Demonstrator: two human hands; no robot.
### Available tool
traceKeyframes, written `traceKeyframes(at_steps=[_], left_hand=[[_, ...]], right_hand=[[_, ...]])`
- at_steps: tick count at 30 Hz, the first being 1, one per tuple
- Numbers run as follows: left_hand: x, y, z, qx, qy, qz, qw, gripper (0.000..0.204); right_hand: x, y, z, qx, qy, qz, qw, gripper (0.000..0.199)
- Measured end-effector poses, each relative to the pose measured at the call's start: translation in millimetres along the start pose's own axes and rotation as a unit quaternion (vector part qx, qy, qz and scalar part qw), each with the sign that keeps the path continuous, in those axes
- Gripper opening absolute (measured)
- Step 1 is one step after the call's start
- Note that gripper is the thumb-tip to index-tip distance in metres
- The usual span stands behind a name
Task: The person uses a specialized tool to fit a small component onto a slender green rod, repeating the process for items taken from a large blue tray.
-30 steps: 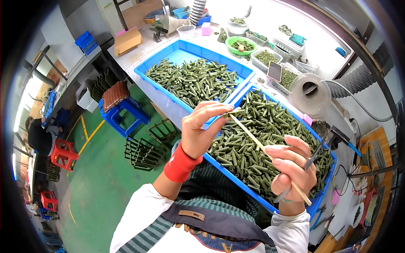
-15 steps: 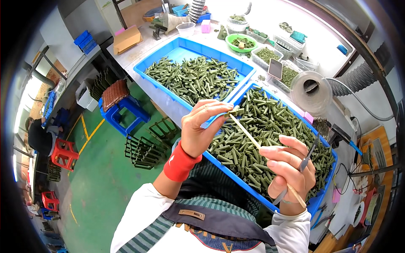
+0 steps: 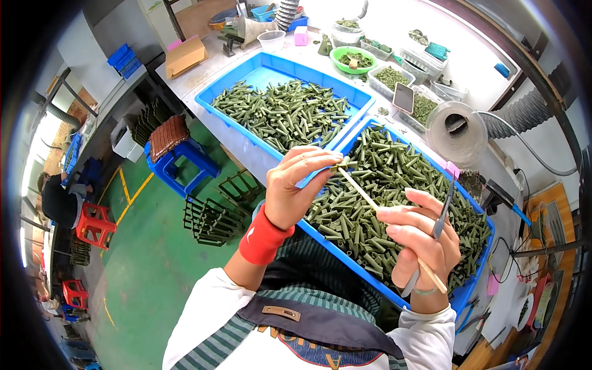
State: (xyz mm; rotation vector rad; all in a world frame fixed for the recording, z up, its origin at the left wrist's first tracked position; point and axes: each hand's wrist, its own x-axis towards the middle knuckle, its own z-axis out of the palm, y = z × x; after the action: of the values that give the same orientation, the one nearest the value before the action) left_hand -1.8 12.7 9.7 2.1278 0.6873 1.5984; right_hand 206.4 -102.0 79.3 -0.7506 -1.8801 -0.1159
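Observation:
My left hand (image 3: 300, 182), with a red wristband, pinches a small green piece (image 3: 343, 163) between thumb and fingertips. My right hand (image 3: 425, 237) is closed round a slim pale wooden stick (image 3: 361, 190), whose far tip meets the green piece. A narrow grey metal tool (image 3: 441, 217) is also gripped in the right hand, crossing the stick and pointing up and away. Beneath both hands lies a blue tray (image 3: 480, 271) heaped with short dark green tubes (image 3: 394, 185). The fingers partly hide the green piece, so its exact shape is unclear.
A second blue tray (image 3: 231, 69) of green tubes stands beyond, on the white table. Bowls and tubs, one a green bowl (image 3: 353, 60), line the back. A clear funnel hood (image 3: 456, 132) stands at right. A blue stool (image 3: 179, 163) and dark racks (image 3: 213, 221) are at left.
The metal tool in my right hand has swung slightly to a steeper angle, and the stick's rear end has risen a little. My left hand has barely moved.

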Motion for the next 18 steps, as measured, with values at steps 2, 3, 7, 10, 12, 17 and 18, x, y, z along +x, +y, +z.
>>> traceKeyframes(at_steps=[2, 3, 7, 10, 12, 17, 18], left_hand=[[1, 2, 0, 0.003, 0.007, -0.006, 1.000, 0.029], [1, 3, 0, 0.013, 0.004, -0.002, 1.000, 0.029], [1, 5, 1, 0.013, -0.003, -0.004, 1.000, 0.028], [-1, 2, 3, 0.002, -0.001, -0.011, 1.000, 0.028], [-2, 2, 4, -0.002, -0.003, -0.012, 1.000, 0.029], [-2, 1, 3, -0.004, -0.003, -0.010, 1.000, 0.029], [-3, 1, 3, -0.007, -0.003, -0.011, 1.000, 0.029]], right_hand=[[0, 1, 2, 0.007, -0.006, 0.001, 1.000, 0.012], [2, 1, 3, 0.007, -0.006, 0.001, 1.000, 0.012], [3, -5, -2, -0.039, -0.024, 0.000, 0.999, 0.017], [1, -6, -7, -0.059, 0.017, 0.004, 0.998, 0.026], [3, -6, -8, -0.052, 0.027, 0.007, 0.998, 0.025], [5, -4, -5, -0.033, 0.041, 0.003, 0.999, 0.022], [5, -4, -5, -0.034, 0.042, 0.003, 0.999, 0.022]])
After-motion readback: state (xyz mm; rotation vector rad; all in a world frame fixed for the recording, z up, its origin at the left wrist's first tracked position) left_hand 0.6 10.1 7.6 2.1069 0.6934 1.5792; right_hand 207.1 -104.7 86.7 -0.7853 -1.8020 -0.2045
